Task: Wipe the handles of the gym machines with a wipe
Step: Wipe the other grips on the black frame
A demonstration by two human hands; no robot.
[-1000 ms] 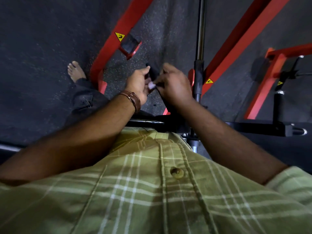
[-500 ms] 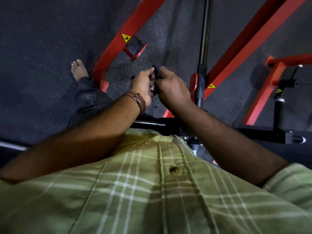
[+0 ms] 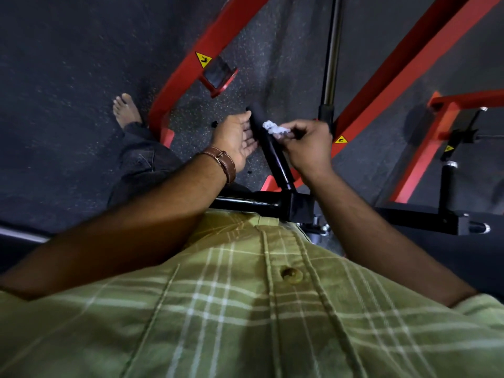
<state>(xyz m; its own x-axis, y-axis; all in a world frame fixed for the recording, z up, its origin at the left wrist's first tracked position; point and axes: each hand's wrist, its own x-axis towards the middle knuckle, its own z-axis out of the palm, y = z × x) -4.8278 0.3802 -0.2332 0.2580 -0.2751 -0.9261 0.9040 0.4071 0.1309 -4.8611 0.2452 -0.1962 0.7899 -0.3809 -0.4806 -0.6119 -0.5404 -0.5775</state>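
A black machine handle [image 3: 268,148] rises from a black crossbar [image 3: 245,203] just in front of my waist. My right hand [image 3: 305,145] pinches a small crumpled white wipe [image 3: 274,129] right beside the handle's upper part, on its right side. My left hand [image 3: 236,137] is to the left of the handle with the palm turned up and the fingers straight, its fingertips touching or nearly touching the handle. A brown strap is on my left wrist. A second black handle [image 3: 447,184] stands upright on the crossbar at the right.
Red steel frame beams [image 3: 395,66] of the machine slant across the dark speckled rubber floor [image 3: 68,91]. A steel guide rod [image 3: 331,55] runs up behind my right hand. My bare left foot [image 3: 125,110] is on the floor beside the left red beam.
Both hands were closed together around the handle's top. Now they have parted: my left hand has opened off to the left and my right hand has drawn the wipe to the right.
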